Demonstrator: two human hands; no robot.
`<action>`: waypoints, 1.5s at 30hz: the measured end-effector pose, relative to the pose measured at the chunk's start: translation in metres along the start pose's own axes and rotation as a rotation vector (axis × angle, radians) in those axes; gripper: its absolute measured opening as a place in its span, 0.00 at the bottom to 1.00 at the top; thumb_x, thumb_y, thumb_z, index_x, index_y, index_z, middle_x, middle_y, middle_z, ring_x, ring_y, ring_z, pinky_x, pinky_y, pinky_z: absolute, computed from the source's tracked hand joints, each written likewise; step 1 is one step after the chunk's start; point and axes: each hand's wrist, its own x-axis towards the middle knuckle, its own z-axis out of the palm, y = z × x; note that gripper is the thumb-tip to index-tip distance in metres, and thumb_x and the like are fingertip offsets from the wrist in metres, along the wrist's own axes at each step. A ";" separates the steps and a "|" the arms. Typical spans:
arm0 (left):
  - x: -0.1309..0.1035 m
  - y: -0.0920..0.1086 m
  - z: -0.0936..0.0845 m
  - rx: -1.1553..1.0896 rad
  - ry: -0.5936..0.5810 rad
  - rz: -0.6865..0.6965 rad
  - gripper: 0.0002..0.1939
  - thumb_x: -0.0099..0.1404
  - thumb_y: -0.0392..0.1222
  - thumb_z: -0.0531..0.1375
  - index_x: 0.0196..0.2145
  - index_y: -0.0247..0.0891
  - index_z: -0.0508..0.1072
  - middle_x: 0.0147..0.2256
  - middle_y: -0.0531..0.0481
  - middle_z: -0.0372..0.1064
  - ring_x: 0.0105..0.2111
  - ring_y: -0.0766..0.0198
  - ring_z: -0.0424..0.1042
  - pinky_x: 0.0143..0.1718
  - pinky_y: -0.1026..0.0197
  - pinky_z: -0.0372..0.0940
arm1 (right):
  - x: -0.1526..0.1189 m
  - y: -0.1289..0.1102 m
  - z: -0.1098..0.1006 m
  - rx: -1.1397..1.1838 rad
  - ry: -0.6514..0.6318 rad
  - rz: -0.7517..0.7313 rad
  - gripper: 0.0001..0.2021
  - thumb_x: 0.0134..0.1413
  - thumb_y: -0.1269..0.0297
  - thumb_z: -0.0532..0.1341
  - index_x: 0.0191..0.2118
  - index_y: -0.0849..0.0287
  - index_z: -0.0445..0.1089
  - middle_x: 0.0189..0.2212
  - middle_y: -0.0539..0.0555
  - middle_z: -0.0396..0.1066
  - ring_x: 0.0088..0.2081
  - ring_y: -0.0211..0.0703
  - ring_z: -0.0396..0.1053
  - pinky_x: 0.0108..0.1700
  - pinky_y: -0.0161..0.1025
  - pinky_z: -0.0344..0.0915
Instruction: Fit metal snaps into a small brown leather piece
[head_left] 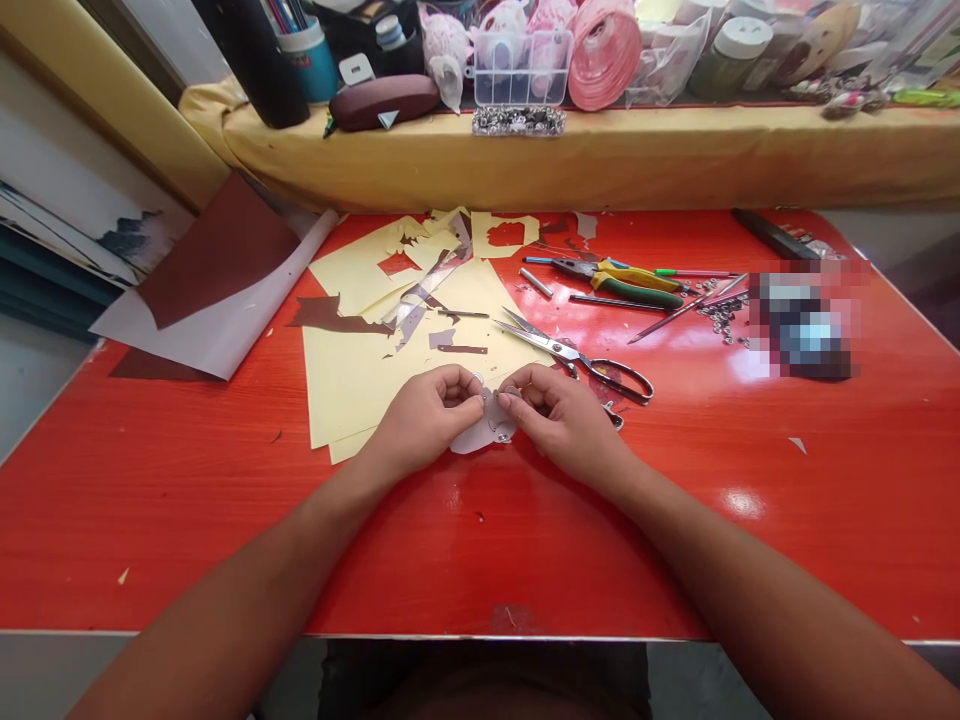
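My left hand [431, 412] and my right hand [562, 420] meet over the middle of the red table. Both are closed in a pinch on a small light-grey cut piece [472, 436], which looks like thin leather or sheet material. Small round metal bits show at the piece and by the fingertips, too small to name surely. Just beyond my right hand lie metal scissors [574, 356], blades pointing left and slightly apart. Yellow paper sheets [352, 400] lie beyond my left hand, with a thin brown strip [463, 349] and other scraps on them.
Pliers [630, 280] with yellow-green handles, pens and loose metal rings [724, 322] lie at the right, beside a blurred-out object [806, 325]. A brown sheet with white backing [217, 260] curls at the left. A cloth-covered ledge [375, 165] with jars and boxes runs along the back.
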 end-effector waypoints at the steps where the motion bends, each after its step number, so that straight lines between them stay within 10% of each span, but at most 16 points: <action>1: 0.000 -0.001 0.000 0.003 -0.002 0.000 0.09 0.56 0.44 0.65 0.33 0.38 0.73 0.31 0.54 0.71 0.31 0.65 0.68 0.30 0.62 0.60 | 0.000 0.000 0.000 -0.006 0.005 0.000 0.07 0.65 0.59 0.61 0.37 0.56 0.71 0.19 0.43 0.59 0.22 0.37 0.56 0.26 0.37 0.52; 45: 0.001 0.000 -0.004 0.002 -0.009 -0.030 0.11 0.56 0.47 0.67 0.33 0.39 0.73 0.31 0.53 0.72 0.30 0.64 0.69 0.30 0.63 0.61 | -0.004 0.000 0.001 0.035 -0.020 -0.037 0.06 0.66 0.60 0.62 0.39 0.56 0.73 0.20 0.44 0.60 0.23 0.37 0.59 0.27 0.36 0.55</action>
